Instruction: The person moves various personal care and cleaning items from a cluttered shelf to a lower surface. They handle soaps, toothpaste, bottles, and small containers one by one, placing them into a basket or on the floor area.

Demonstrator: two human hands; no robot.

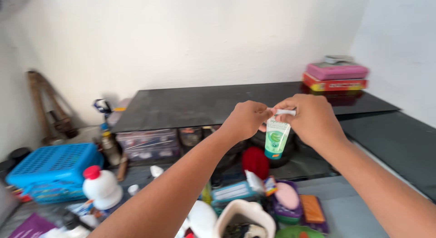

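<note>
Left hand (245, 120) and right hand (311, 117), both closed, pinch the crimped top of a green-and-white tube (276, 140) hanging cap-down above the dark shelf (204, 106); squeezing looks underway, needing steady downward pressure.

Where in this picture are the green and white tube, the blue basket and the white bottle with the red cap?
Green and white tube (276, 140), head view: on its printed green body, below the fingers.
Blue basket (54, 163), head view: on its perforated top face.
White bottle with the red cap (103, 190), head view: on its white body.
</note>
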